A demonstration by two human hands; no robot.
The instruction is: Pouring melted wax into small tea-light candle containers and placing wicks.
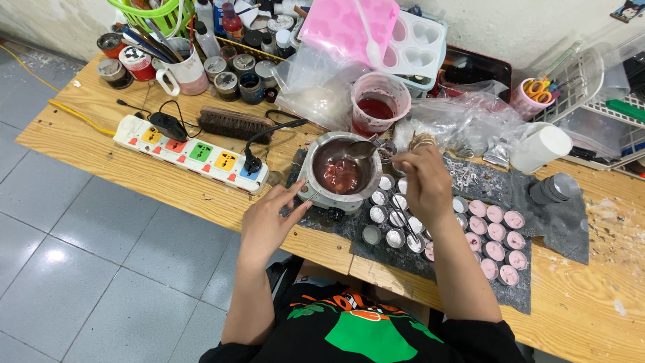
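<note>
My right hand [424, 180] is closed around the handle of a metal spoon [361, 149], fingers pinched together on it, and the bowl of the spoon sits over the red liquid in the small metal pot [337, 169]. My left hand [269, 218] rests against the near left side of that pot, fingers loosely spread, with the fingertips [299, 195] touching its rim and base; it clamps nothing. The pot stands on a dark grey mat [568, 225] near the front middle of the wooden table [134, 168]. Just right of the pot, under my right wrist, lie rows of small round metal cups [388, 215], empty and shiny, and further right the same kind of cups filled with pink wax [497, 235]. Behind the pot stands a clear plastic cup [379, 101] holding red liquid, and beyond it a pink heart-shaped mould tray [349, 27]. To the left of the pot lies a white power strip [191, 153] with coloured sockets, a black plug in its near end, and a wooden brush [234, 123] just behind it
</note>
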